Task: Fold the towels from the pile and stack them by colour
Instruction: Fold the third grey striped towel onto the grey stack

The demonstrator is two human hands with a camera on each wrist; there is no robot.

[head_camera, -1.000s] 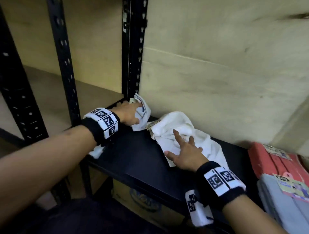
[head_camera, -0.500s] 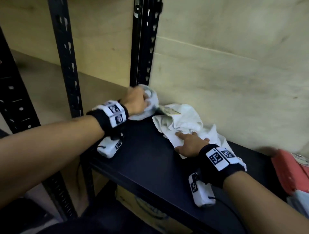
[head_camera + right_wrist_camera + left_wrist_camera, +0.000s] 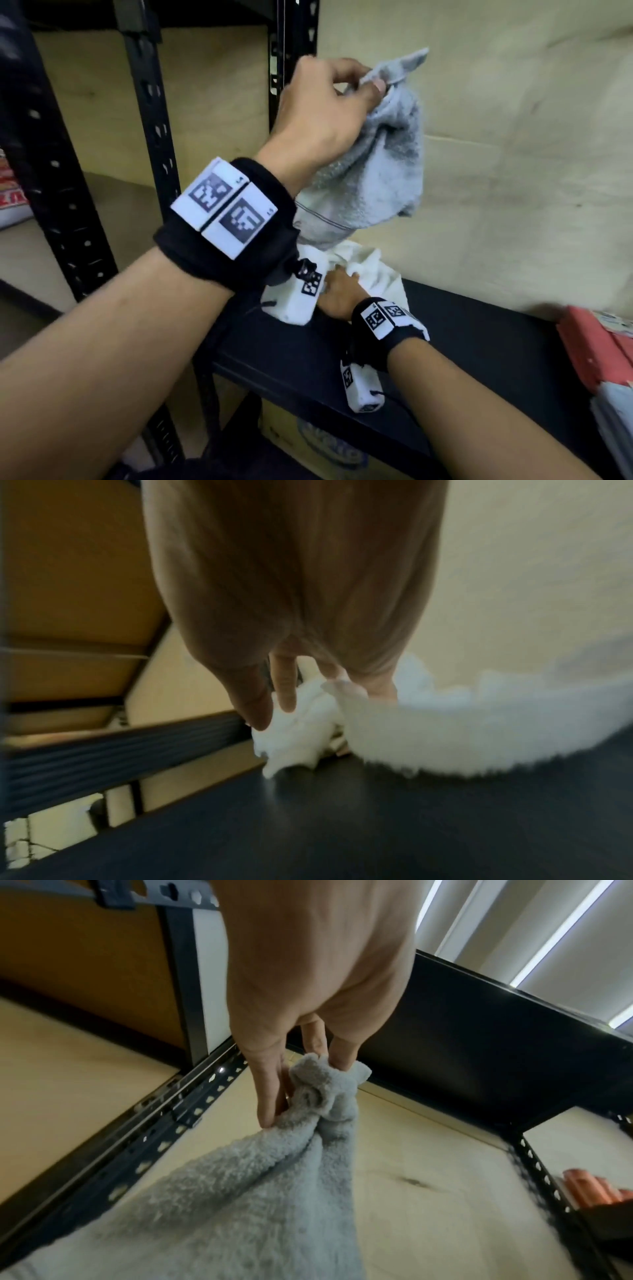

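Left hand: our left hand [image 3: 320, 113] pinches a bunched corner of the fluffy grey terry towel [image 3: 373, 171] between thumb and fingers, holding it above the black shelf board [image 3: 479, 342].
Right hand: our right hand [image 3: 340, 294] grips the crumpled white towel [image 3: 373, 270], fingers curled into it, near the shelf's back left corner.
Right edge: folded coral-red towels [image 3: 589, 346].
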